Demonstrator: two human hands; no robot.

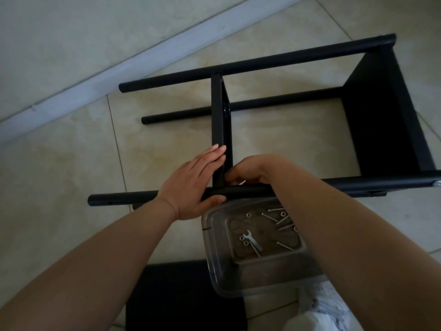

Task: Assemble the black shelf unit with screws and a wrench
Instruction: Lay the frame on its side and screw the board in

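Note:
The black shelf unit [274, 60] lies on its side on the tiled floor, with several round tube legs and a shelf panel fixed at the right end. A middle shelf panel [220, 120] stands on edge between the tubes. My left hand [193, 185] lies flat against this panel's near end, thumb under the near tube [124, 198]. My right hand [250, 169] has curled fingers at the joint of panel and tube and pinches something small and pale; I cannot make out what it is. A wrench [251, 240] lies in the clear plastic box [216, 266].
The clear box holds several long screws [284, 218] and nuts beside the wrench, right under my right forearm. A loose black panel [171, 297] lies on the floor near my knees. A white baseboard [100, 80] runs diagonally at the far left.

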